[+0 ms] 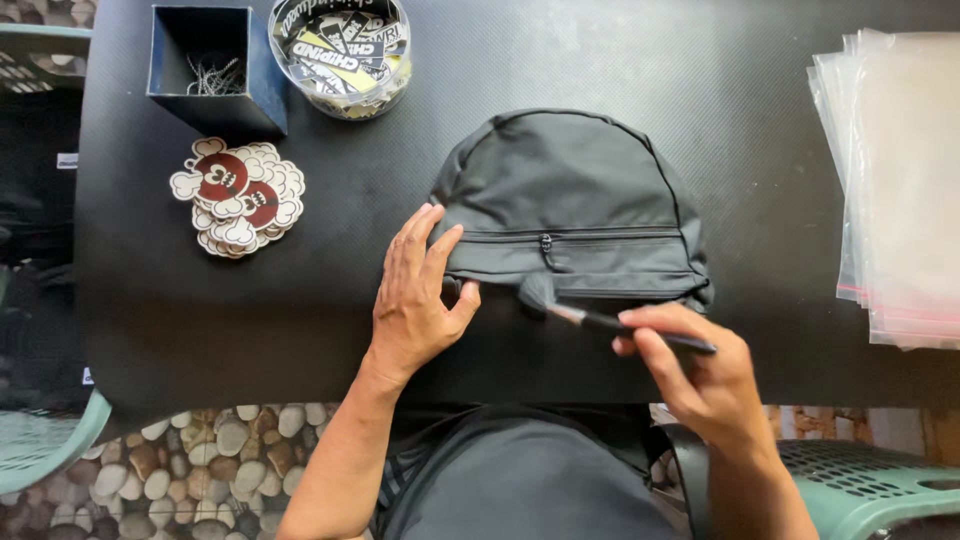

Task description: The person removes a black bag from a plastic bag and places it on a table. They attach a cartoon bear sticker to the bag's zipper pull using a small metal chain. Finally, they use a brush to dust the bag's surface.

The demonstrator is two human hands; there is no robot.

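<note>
A small black bag (570,190) with a front zipper lies flat on the black table (200,320), its rounded end pointing away from me. My left hand (415,295) lies flat with fingers spread on the bag's near left corner, thumb against the hem. My right hand (690,370) grips a black-handled brush (590,315), whose dark bristles touch the bag's near edge below the zipper.
A stack of red-and-white cloud-shaped stickers (240,195) sits at the left. Behind it stand a dark blue box of metal clips (215,65) and a clear round tub of printed labels (340,50). Clear plastic sleeves (890,180) are piled at the right. Green plastic baskets (870,485) sit below.
</note>
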